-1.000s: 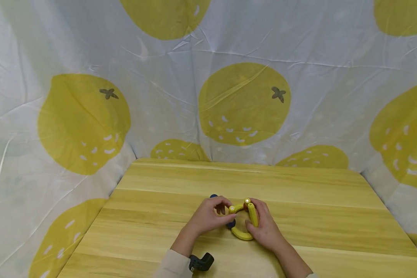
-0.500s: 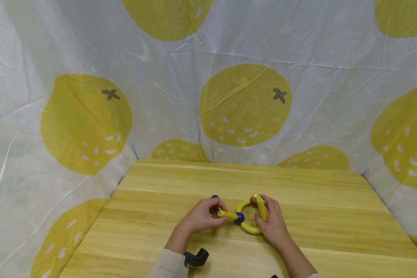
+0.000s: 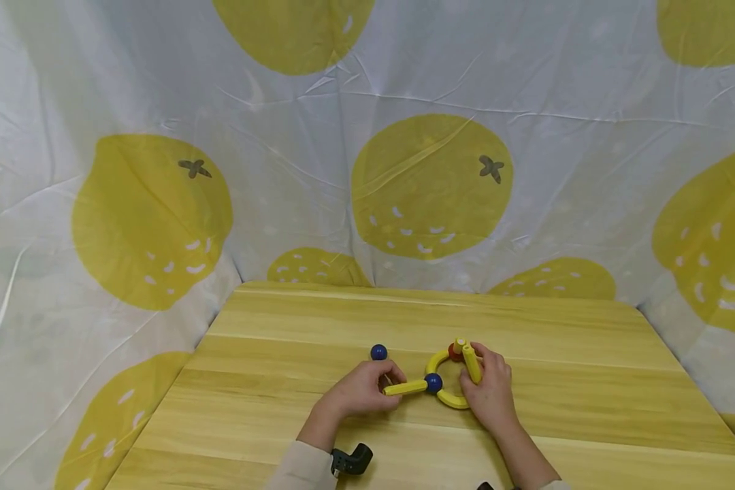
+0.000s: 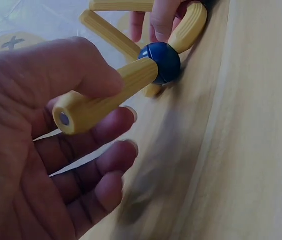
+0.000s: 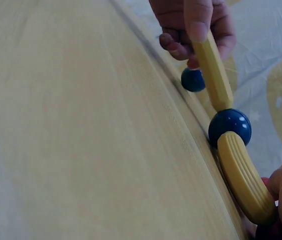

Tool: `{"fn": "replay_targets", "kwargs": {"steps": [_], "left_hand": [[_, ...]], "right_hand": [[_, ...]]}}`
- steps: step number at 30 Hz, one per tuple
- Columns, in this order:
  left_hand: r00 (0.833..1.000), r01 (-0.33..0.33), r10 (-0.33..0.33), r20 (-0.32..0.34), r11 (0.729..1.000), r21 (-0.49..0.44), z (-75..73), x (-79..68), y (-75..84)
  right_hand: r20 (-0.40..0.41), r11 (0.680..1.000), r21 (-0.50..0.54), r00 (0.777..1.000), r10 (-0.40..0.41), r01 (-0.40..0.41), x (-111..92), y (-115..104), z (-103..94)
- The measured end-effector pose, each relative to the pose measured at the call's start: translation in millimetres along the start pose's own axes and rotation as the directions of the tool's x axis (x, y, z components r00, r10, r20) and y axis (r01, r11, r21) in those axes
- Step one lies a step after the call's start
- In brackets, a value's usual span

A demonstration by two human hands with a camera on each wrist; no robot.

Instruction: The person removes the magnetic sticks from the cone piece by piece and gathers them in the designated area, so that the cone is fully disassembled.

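My left hand [image 3: 367, 389] pinches a straight yellow magnetic rod [image 4: 116, 95] between thumb and fingers; a metal disc shows in its free end. The rod's other end meets a blue ball [image 3: 433, 382]. From that ball, curved yellow rods [image 5: 243, 177] form a ring on the table. My right hand [image 3: 493, 393] grips the ring's right side, hiding part of it. At the ring's far side sits a red ball [image 3: 455, 352], with a short-looking yellow rod [image 3: 460, 344] rising there. Another straight yellow rod [image 3: 473, 365] slants up beside the right thumb.
A loose blue ball [image 3: 378, 352] lies on the wooden table [image 3: 282, 327] just beyond the left hand. Behind the table hangs a lemon-print cloth [image 3: 306, 170]. A black wrist device [image 3: 352, 460] is at the left sleeve.
The ring and right hand have shifted to the right. The rod in the left hand has swung from pointing toward the head camera to lying out leftward from the blue ball. The loose blue ball is more exposed.
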State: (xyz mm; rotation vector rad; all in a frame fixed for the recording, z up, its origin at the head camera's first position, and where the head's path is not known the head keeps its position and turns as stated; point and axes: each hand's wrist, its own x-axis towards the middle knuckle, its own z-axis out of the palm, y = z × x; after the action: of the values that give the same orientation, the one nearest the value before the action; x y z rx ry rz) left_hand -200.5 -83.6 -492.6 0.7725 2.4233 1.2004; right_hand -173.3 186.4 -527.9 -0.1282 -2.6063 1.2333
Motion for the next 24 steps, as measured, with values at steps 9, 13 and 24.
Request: {"fn": "replay_targets", "kwargs": {"steps": [9, 13, 24], "left_hand": [[1.000, 0.003, -0.004, 0.020, 1.000, 0.023, 4.7, 3.7, -1.3], [0.999, -0.018, 0.018, 0.038, 1.000, 0.001, 7.8, 4.9, -1.3], [0.994, -0.091, 0.094, -0.063, 0.995, 0.044, 9.6, 5.0, 6.6]], "right_hand": [[-0.025, 0.999, 0.038, 1.000, 0.008, -0.007, 2.0, 0.6, -0.9], [-0.029, 0.999, 0.043, 1.000, -0.002, 0.003, 2.9, 1.5, 0.9], [-0.005, 0.996, 0.074, 0.999, -0.044, 0.045, -1.5, 2.6, 3.3]]}}
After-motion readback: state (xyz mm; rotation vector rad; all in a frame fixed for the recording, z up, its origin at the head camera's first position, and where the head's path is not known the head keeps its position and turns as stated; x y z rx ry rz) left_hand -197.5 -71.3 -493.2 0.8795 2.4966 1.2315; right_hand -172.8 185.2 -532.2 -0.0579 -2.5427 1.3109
